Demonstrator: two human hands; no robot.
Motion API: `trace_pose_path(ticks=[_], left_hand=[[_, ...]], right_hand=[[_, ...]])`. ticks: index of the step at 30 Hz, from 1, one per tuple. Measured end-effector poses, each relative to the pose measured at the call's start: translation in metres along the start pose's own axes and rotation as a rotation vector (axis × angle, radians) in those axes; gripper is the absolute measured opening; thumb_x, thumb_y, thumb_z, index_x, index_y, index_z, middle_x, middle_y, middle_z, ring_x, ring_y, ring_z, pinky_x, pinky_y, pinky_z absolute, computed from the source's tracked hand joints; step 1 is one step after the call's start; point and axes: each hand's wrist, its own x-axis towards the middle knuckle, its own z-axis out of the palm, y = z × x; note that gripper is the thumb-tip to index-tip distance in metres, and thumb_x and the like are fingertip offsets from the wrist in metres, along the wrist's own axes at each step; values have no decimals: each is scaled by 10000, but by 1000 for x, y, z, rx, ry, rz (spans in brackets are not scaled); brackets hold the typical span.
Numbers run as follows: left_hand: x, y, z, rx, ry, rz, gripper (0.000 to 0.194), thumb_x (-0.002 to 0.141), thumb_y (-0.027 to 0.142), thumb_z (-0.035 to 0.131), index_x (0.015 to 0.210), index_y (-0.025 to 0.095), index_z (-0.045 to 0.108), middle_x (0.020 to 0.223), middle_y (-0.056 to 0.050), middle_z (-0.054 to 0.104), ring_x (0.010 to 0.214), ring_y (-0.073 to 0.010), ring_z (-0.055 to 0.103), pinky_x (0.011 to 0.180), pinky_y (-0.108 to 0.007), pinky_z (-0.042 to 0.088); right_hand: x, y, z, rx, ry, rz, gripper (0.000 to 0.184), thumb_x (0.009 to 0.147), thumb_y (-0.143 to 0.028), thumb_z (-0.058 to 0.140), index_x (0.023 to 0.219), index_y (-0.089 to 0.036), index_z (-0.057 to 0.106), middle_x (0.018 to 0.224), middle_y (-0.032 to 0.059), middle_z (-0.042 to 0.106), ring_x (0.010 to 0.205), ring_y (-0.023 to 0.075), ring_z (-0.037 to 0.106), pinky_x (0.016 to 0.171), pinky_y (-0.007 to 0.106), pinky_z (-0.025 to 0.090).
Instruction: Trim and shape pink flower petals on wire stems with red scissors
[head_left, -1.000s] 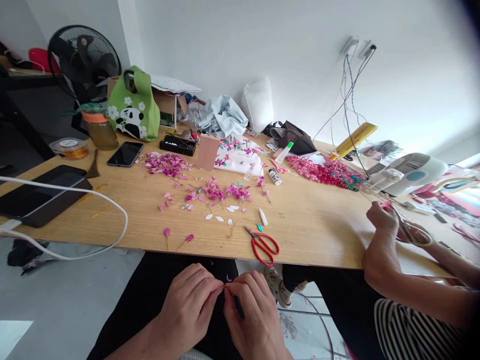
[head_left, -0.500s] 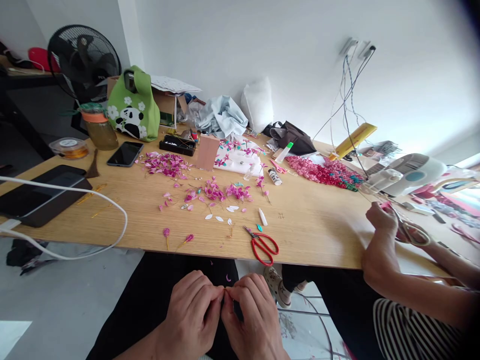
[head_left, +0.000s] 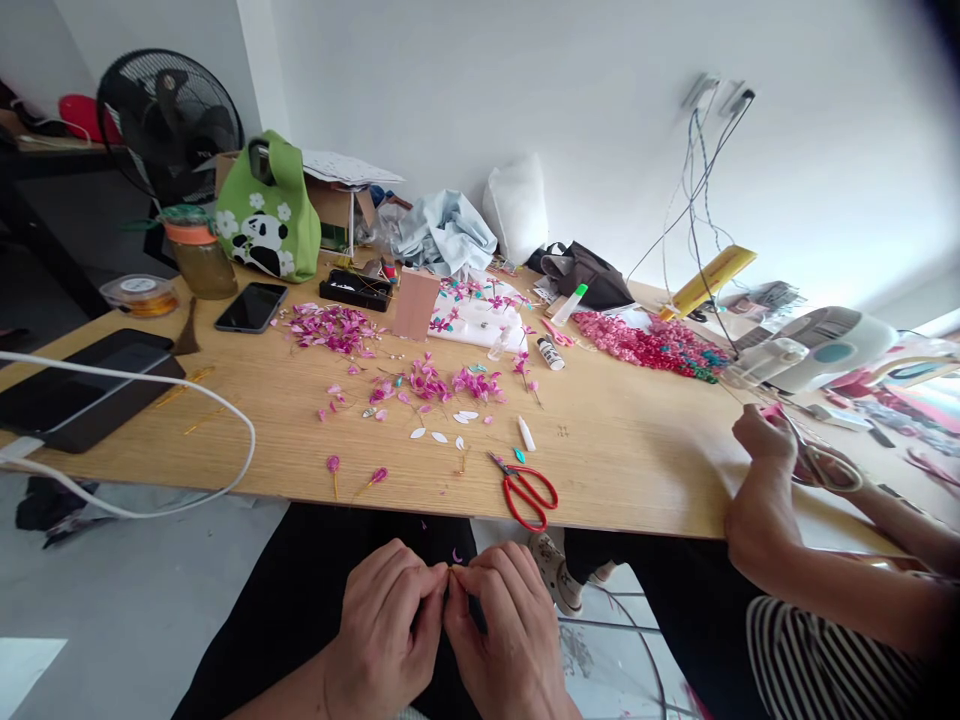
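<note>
Wooden table (head_left: 645, 450) ahead; our left hand (head_left: 386, 620) and right hand (head_left: 506, 630) meet at its near side, grips narrow. Red scissors (head_left: 511, 474) lie farther, slightly right. We're pinching a tiny yellowish piece (head_left: 451, 569) between both hands, too small to identify. Looks like fine working; next move probably needs steady pinches.

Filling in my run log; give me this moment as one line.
left hand: pinching tiny piece | right hand: pinching it too | piece identity: too small to tell | red-handled scissors: on table, untouched
</note>
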Motion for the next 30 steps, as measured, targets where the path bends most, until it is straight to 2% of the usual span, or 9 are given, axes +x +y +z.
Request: trace_pose_path(ticks=[4,8,14,18,21,25,30], left_hand=[[-2,-1,3,7,47,16,226,766,-52,534,845,159,549,586,6,513,538,-125,468,519,-260,409],[-3,-2,4,-8,76,3,233,759,-59,545,795,170,523,570,21,480,523,-116,440,499,-252,383],[-1,-1,4,-19,81,-18,252,761,-67,545,746,177,486,565,29,445,527,-110,419,499,-247,369],[-1,-4,6,-62,38,-75,231,794,-50,521,763,177,487,607,14,465,574,-118,448,531,-252,394],[-1,-8,7,-150,6,-159,183,830,-7,505,823,175,532,648,-1,500,600,-121,482,536,-242,414],[-1,-9,7,-294,-21,-291,131,857,76,516,799,184,563,655,5,531,576,-108,497,522,-217,418],[5,-7,-1,-564,-162,-674,133,867,260,557,772,179,602,693,2,563,576,-104,516,533,-206,433]], right_hand=[[2,-1,2,24,17,-9,180,849,-23,486,772,-185,505,645,1,541,598,154,487,564,296,365],[3,0,3,41,28,-12,179,848,-15,499,782,-181,504,643,5,547,601,152,477,569,302,362],[5,-1,3,43,8,-27,169,855,-16,504,797,-175,505,661,14,545,618,157,475,577,305,356],[6,3,3,36,-21,-16,157,875,-32,489,805,-171,515,679,19,534,635,159,468,575,300,360],[5,7,2,17,-56,-20,155,894,-47,476,812,-171,521,695,19,526,641,159,469,585,299,364],[3,9,1,8,-79,-31,138,903,-65,483,823,-170,522,720,23,529,661,164,479,605,303,368],[0,12,1,8,-59,-25,118,890,-46,502,863,-159,523,743,34,541,688,168,468,625,313,372]])
